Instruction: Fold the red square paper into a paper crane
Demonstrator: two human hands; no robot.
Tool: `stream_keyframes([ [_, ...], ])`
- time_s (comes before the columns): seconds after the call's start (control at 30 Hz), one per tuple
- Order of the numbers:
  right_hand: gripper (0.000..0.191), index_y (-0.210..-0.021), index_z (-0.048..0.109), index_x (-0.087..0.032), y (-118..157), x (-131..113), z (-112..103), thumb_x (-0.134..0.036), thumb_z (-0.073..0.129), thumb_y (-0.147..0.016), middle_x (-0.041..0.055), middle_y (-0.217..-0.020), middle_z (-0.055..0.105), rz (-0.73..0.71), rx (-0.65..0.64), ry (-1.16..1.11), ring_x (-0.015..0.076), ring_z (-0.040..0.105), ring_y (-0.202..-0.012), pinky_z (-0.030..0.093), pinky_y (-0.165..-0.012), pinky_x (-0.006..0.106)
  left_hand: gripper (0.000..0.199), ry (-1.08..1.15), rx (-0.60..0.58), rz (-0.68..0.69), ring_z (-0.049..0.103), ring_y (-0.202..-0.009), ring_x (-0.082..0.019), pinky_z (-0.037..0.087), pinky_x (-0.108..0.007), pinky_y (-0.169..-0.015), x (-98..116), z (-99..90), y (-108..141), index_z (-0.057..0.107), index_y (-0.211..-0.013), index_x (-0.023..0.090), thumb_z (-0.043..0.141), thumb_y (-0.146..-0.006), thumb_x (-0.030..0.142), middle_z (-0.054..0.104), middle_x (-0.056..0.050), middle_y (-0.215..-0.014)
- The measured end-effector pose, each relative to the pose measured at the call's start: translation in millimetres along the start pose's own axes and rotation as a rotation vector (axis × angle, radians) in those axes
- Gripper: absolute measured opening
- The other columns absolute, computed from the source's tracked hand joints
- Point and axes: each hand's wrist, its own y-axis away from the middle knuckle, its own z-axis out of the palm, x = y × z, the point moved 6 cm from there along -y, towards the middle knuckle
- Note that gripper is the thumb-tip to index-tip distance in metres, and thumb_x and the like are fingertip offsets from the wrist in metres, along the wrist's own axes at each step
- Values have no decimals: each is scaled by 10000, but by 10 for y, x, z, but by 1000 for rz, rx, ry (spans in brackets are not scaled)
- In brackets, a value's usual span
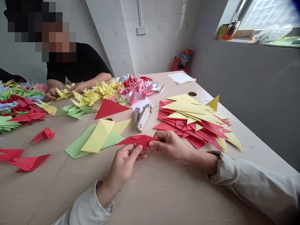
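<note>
My left hand (124,159) and my right hand (170,144) both pinch a folded red origami paper (138,140) above the light wood table (150,193). Its pointed end sticks out to the left of my fingers. Just beyond my hands lie a green sheet and a yellow folded sheet (98,136). A black stapler (142,117) rests farther up. To the right spreads a pile of red and yellow paper triangles (187,120). A red triangle (110,108) lies flat beyond the sheets.
Rows of folded paper cranes in yellow (93,93), pink (137,89) and green (72,111) cover the table's far side. A co-worker in black (77,62) rests a hand (55,92) among them. Loose red folded pieces (28,163) lie at the left. Grey and tiled walls bound the table.
</note>
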Motion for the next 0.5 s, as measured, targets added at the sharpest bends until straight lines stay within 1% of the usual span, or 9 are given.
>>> stream_keyframes([
  [0.07, 376, -629, 545, -151, 1, 10, 9, -464, 649, -809, -44, -576, 434, 28, -9, -95, 81, 356, -543, 277, -477, 212, 233, 5, 14, 6, 706, -884, -202, 566, -271, -762, 13, -5, 6, 711, -960, 145, 671, -836, 339, 761, -86, -928],
  [0.13, 361, -687, 585, -144, 5, 20, 29, -481, 669, -789, -32, -613, 500, 51, -49, -204, 89, 420, -564, 328, -505, 212, 256, 13, 17, 13, 703, -908, -208, 564, -277, -772, 22, -11, 2, 702, -991, 143, 669, -836, 344, 758, -89, -952],
  [0.2, 322, -823, 625, -140, 8, 29, 66, -451, 694, -779, 3, -742, 600, 50, -123, -307, 116, 526, -667, 413, -593, 225, 287, 31, 24, 19, 693, -953, -219, 558, -294, -801, 27, -25, -9, 692, -1022, 140, 666, -837, 358, 750, -99, -995],
  [0.27, 324, -947, 623, -138, 6, 43, 93, -398, 713, -777, 35, -867, 640, 33, -175, -372, 142, 580, -780, 460, -688, 252, 311, 56, 37, 14, 677, -1003, -232, 549, -311, -832, 28, -43, -17, 685, -1038, 136, 662, -837, 372, 740, -110, -1036],
  [0.37, 309, -977, 608, -132, -11, 78, 91, -359, 708, -792, 44, -894, 638, 18, -162, -423, 153, 597, -831, 478, -752, 279, 311, 107, 28, -17, 657, -1052, -234, 538, -308, -849, 24, -43, -15, 678, -1060, 138, 650, -848, 364, 725, -118, -1080],
  [0.5, 326, -952, 611, -134, -22, 79, 74, -397, 709, -787, 50, -899, 644, 29, -130, -470, 168, 610, -862, 486, -801, 310, 273, 173, -8, -66, 662, -1039, -218, 535, -286, -828, 16, -23, -7, 678, -1078, 164, 640, -859, 322, 721, -107, -1098],
])
